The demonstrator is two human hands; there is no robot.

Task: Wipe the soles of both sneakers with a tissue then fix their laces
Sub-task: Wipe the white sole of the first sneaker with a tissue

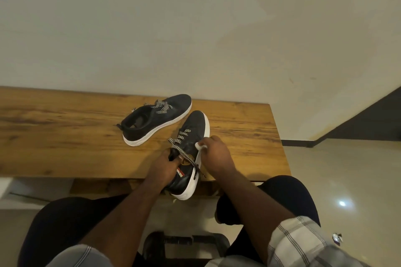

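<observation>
Two black sneakers with white soles and checked laces are on a wooden bench (pixel 65 136). The far sneaker (pixel 156 122) stands flat on the bench, toe pointing away to the right. The near sneaker (pixel 191 154) is tilted on its side, its heel hanging past the bench's front edge. My left hand (pixel 165 166) grips it at the collar by the tongue. My right hand (pixel 217 154) pinches a small white tissue (pixel 198 145) against the white sole edge on the sneaker's right side. A loose lace end dangles over the sole near the heel.
A pale wall runs along the back of the bench. The bench ends on the right, with shiny tiled floor (pixel 336 180) beyond. My knees in dark shorts are below the bench edge. A small crumpled wrapper (pixel 337 238) lies on the floor at lower right.
</observation>
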